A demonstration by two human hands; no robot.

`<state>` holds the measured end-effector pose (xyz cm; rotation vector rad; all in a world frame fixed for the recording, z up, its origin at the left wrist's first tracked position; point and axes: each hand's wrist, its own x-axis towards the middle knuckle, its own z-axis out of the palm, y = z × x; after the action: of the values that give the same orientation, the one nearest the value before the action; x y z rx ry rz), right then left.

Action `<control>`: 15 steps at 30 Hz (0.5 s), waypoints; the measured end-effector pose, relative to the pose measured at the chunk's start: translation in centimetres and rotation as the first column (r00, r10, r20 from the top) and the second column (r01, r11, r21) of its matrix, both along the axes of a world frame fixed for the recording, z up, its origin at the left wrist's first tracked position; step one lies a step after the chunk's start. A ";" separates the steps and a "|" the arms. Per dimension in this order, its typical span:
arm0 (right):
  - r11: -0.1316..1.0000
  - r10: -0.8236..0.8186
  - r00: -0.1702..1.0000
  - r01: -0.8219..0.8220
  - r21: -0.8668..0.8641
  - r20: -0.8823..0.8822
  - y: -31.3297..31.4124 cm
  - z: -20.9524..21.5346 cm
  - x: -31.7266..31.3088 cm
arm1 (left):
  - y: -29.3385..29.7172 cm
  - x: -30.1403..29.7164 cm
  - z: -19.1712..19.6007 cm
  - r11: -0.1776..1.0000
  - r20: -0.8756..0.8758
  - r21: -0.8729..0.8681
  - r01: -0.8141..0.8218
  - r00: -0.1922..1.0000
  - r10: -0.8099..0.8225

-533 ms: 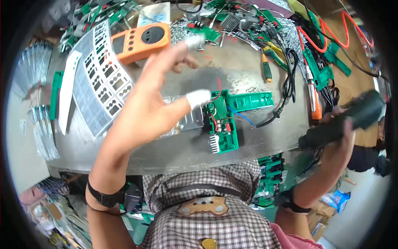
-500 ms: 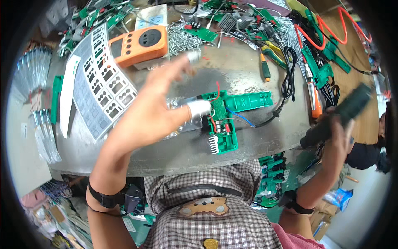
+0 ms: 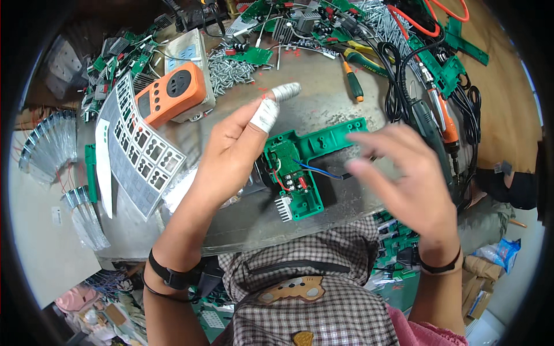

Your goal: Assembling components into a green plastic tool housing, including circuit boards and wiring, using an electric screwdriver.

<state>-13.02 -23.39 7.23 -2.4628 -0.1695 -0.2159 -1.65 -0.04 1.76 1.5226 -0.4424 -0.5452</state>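
Note:
A green plastic housing half (image 3: pixel 311 209) with a long arm lies in front of me. In it sit a circuit board (image 3: pixel 283 157), red parts and a white finned heat sink (image 3: pixel 283 209). A blue wire (image 3: pixel 317 169) runs out of it toward a black cable end. My left hand (image 3: pixel 231 150) is above the housing's left side, its taped thumb and forefinger pinched together. A speck of red shows at the pinch; what they hold is mostly hidden. My right hand (image 3: pixel 407 179), blurred, hovers by the housing's arm, fingers apart, with nothing visible in it.
An orange meter (image 3: pixel 173 92) and a printed label sheet (image 3: pixel 144 155) lie left. Screws (image 3: pixel 228 72) and circuit boards (image 3: pixel 251 55) heap along the back. Right are a screwdriver (image 3: pixel 353 81), pliers (image 3: pixel 369 60), a dark long tool (image 3: pixel 430 124) and an orange-handled driver (image 3: pixel 444 121).
My right hand has put down the dark tool at the right and moved left to the housing. My left thumb and forefinger have closed together. The view has shifted.

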 end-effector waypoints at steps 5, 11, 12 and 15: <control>0.998 0.053 0.988 -0.057 -0.021 -0.148 1.9 -0.7 0.6 | 2.5 2.8 0.7 0.991 0.088 0.111 -0.072 0.994 0.063; 0.905 -0.024 0.969 0.126 0.406 -0.247 1.9 -2.3 0.6 | 3.6 0.5 1.6 0.940 0.252 0.333 0.069 0.955 -0.159; 0.822 -0.060 0.983 0.148 0.550 -0.175 2.0 -3.3 0.8 | 2.7 0.1 1.3 0.970 0.210 0.238 0.056 0.972 -0.107; 0.903 -0.001 1.000 0.012 0.430 -0.026 2.8 -2.9 2.3 | 1.3 -0.4 1.1 0.981 -0.016 0.191 -0.022 1.000 0.026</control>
<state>-10.74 -20.59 4.31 -2.0231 -0.0905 -0.2010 -2.07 1.24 2.85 1.7028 -0.3649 -0.5959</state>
